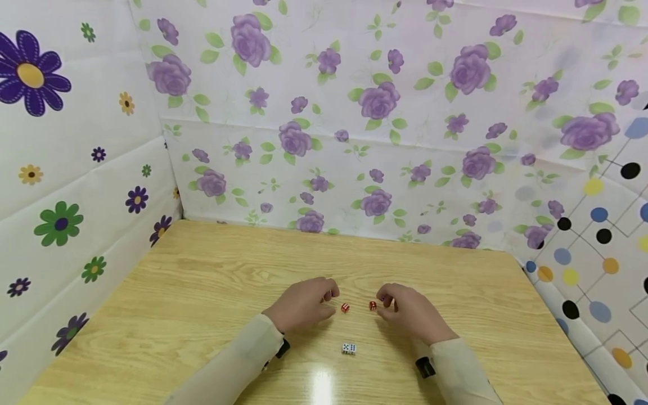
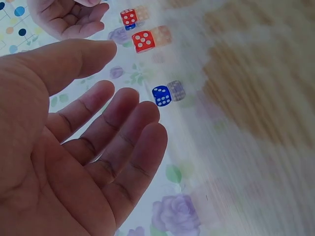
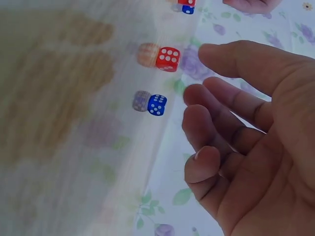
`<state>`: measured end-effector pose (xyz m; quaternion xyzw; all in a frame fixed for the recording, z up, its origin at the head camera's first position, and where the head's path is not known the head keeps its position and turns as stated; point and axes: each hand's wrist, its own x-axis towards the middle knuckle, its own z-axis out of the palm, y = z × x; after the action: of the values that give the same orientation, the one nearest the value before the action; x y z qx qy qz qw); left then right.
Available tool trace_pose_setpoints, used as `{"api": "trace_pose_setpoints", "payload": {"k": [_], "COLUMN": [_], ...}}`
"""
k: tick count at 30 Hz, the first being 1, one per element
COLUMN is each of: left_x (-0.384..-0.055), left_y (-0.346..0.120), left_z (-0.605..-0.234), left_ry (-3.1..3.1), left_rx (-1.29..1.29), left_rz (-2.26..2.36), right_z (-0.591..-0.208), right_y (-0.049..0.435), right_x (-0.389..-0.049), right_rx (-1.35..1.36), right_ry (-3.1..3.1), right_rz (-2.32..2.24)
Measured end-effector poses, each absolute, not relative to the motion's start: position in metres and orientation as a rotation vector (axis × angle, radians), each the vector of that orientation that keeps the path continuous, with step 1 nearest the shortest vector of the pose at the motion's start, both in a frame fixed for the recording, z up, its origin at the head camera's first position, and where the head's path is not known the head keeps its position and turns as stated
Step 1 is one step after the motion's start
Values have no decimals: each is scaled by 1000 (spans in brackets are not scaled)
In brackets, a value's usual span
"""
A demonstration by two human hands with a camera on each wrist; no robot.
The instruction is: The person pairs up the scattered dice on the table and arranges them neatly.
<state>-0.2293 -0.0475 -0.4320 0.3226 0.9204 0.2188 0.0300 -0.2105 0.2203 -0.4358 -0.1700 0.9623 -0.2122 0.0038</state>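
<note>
My left hand (image 1: 304, 305) is over the table with thumb and fingers apart, nothing held between them. Just beyond its fingertips in the left wrist view are a red die (image 2: 143, 41) and a blue die (image 2: 162, 96). Opposite it, my right hand (image 1: 412, 312) has loosely bent fingers and also holds nothing. A second red die (image 3: 168, 59) and a second blue die (image 3: 157, 104) lie near its fingertips in the right wrist view. From the head view, the two red dice sit between the hands, while the fingers mostly hide the blue ones.
Two white dice (image 1: 349, 349) stand side by side on the wooden table (image 1: 212, 292), nearer the body than the red ones. A purple-flowered sheet (image 1: 329, 169) rises behind the table. Patterned sheets flank it left and right.
</note>
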Motion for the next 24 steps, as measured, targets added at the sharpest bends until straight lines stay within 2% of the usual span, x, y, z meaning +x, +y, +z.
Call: {"api": "trace_pose_setpoints", "payload": {"k": [12, 24], "left_x": [-244, -251], "left_y": [-31, -20], "left_z": [-437, -440], "left_ry": [2760, 2713], "left_rx": [1020, 1079], "left_rz": [726, 714], "right_z": [-438, -448], "right_y": [219, 219], "right_x": [-229, -230], "right_rx": [-549, -578], "right_ry": [2942, 2887], "right_rz": [-663, -720]}}
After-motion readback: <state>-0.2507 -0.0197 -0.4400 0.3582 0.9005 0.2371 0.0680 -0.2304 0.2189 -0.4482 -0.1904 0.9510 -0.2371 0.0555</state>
